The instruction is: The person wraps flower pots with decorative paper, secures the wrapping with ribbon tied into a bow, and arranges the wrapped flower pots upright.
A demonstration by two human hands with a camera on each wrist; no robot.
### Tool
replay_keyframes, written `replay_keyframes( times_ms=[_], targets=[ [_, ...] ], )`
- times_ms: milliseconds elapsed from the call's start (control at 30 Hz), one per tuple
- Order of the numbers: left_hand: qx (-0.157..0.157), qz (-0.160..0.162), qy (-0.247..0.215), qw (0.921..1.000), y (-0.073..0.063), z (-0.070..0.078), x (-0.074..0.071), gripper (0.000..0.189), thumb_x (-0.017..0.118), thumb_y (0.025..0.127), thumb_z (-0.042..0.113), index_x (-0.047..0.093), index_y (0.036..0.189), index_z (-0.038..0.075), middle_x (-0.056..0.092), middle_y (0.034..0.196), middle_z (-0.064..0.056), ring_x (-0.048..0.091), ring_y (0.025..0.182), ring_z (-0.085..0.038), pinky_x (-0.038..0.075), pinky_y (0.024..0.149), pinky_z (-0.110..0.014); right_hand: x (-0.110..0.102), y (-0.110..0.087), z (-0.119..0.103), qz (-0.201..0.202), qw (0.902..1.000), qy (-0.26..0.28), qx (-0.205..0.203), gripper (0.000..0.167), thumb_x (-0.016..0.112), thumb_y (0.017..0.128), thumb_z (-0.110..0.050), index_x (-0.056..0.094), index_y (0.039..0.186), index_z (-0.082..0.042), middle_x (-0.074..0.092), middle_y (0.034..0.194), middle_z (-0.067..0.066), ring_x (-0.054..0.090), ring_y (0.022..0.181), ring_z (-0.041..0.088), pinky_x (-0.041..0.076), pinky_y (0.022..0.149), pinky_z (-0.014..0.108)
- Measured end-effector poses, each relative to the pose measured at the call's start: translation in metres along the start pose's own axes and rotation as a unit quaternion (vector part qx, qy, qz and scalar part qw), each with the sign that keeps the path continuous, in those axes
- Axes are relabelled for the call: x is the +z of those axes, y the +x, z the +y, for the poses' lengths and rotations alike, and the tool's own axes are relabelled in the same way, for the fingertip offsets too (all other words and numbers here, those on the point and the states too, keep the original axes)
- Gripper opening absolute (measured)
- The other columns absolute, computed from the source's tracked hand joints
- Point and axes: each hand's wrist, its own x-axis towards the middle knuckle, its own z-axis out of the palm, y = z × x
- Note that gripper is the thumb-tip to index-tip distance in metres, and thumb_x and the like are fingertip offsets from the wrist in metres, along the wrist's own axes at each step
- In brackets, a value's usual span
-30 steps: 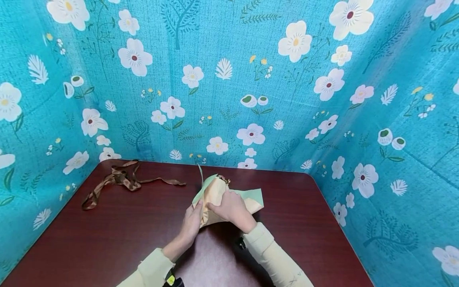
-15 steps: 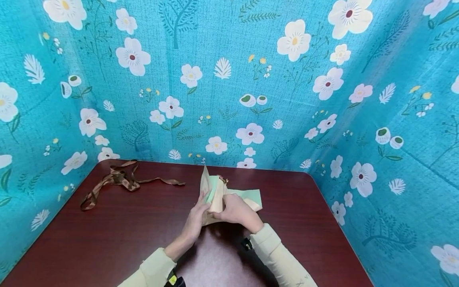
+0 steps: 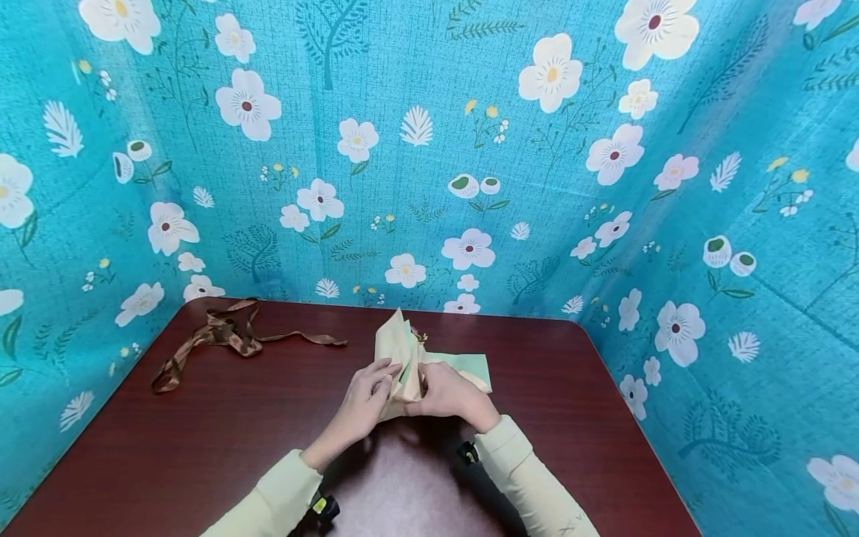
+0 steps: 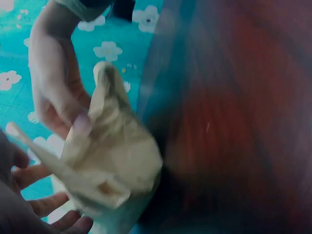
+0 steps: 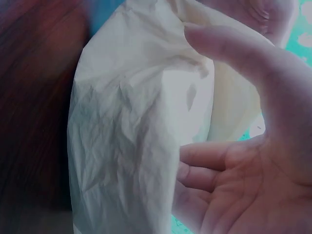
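Note:
A sheet of wrapping paper (image 3: 394, 344), cream on one side and pale green on the other, is folded around a small bunch of flowers. The dried-looking flower heads (image 3: 420, 337) peek out at the top; the rest is hidden. My left hand (image 3: 365, 397) lies along the left flap, its spread fingers (image 4: 48, 203) against the paper in the left wrist view. My right hand (image 3: 448, 391) holds the bundle from the right, with the thumb (image 5: 219, 44) on the near side and the other fingers behind the crumpled paper.
A brown satin ribbon (image 3: 231, 335) lies loosely looped at the back left of the dark red-brown table (image 3: 201, 447). A blue floral cloth (image 3: 429, 164) hangs behind the table and along both sides.
The left paper flap has come up and folded rightward over the bundle, its cream side now showing. My left hand has followed it, while my right hand has shifted slightly right.

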Motion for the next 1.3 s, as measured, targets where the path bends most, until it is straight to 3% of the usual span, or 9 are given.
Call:
replay_keyframes(
  times_ms=[133,333,533,667,867,1100,1300],
  targets=[
    [0.054,-0.012,0.072,0.9959,0.008,-0.005,-0.004,0.036,0.056,0.104,0.016,0.064,0.137,0.005,0.061,0.135,-0.015,0.053,0.121,-0.039,0.041,0.102,-0.057,-0.003,-0.001,0.003,-0.021,0.9997,0.009,-0.001,0.04,0.086,0.074,-0.031,0.062,0.1,-0.012,0.067,0.079,0.001,0.053,0.063,0.006,0.047,0.055,0.024],
    [0.065,-0.03,0.115,0.9908,0.013,-0.01,-0.004,0.044,0.061,0.103,0.021,0.058,0.145,0.007,0.054,0.129,-0.013,0.05,0.115,-0.038,0.043,0.097,-0.052,-0.004,0.0,0.012,-0.044,0.9985,0.006,-0.033,0.041,0.087,0.075,-0.028,0.061,0.103,-0.013,0.068,0.08,0.001,0.054,0.064,0.004,0.046,0.058,0.022],
    [0.085,-0.054,0.131,0.9863,0.014,-0.017,0.001,0.048,0.06,0.103,0.023,0.054,0.146,0.002,0.042,0.15,-0.025,0.037,0.139,-0.046,0.038,0.109,-0.06,-0.01,-0.001,0.017,-0.077,0.9957,0.013,-0.051,0.056,0.088,0.077,-0.022,0.058,0.124,-0.012,0.068,0.086,-0.001,0.062,0.073,0.01,0.051,0.065,0.022],
    [0.087,-0.09,0.143,0.9817,0.017,-0.019,0.003,0.053,0.055,0.105,0.028,0.047,0.151,0.001,0.031,0.163,-0.023,0.025,0.151,-0.044,0.029,0.118,-0.058,-0.012,-0.002,0.019,-0.08,0.9957,-0.002,-0.047,0.057,0.088,0.077,-0.022,0.057,0.123,-0.012,0.067,0.09,-0.002,0.064,0.079,0.012,0.052,0.069,0.022],
    [0.091,-0.142,0.18,0.969,0.021,-0.018,0.004,0.056,0.049,0.108,0.031,0.037,0.157,0.006,0.024,0.167,-0.015,0.019,0.155,-0.037,0.025,0.122,-0.051,-0.013,-0.004,0.023,-0.085,0.9953,-0.009,-0.046,0.058,0.088,0.077,-0.02,0.057,0.126,-0.014,0.066,0.093,-0.003,0.063,0.082,0.01,0.053,0.072,0.023],
    [0.135,-0.149,0.2,0.9589,0.027,-0.018,0.008,0.055,0.048,0.108,0.03,0.04,0.155,0.003,0.034,0.163,-0.014,0.025,0.154,-0.034,0.025,0.123,-0.049,-0.015,-0.004,0.029,-0.091,0.9944,0.0,-0.053,0.05,0.089,0.076,-0.018,0.061,0.117,-0.016,0.065,0.091,-0.006,0.062,0.081,0.006,0.053,0.073,0.024],
    [0.139,-0.16,0.224,0.9513,0.03,-0.02,0.012,0.056,0.046,0.108,0.035,0.039,0.156,0.006,0.032,0.164,-0.015,0.024,0.154,-0.034,0.024,0.124,-0.047,-0.015,-0.008,0.036,-0.111,0.9928,0.013,-0.045,0.048,0.088,0.077,-0.02,0.061,0.117,-0.018,0.063,0.09,-0.01,0.062,0.081,0.004,0.052,0.074,0.023]
  ],
)
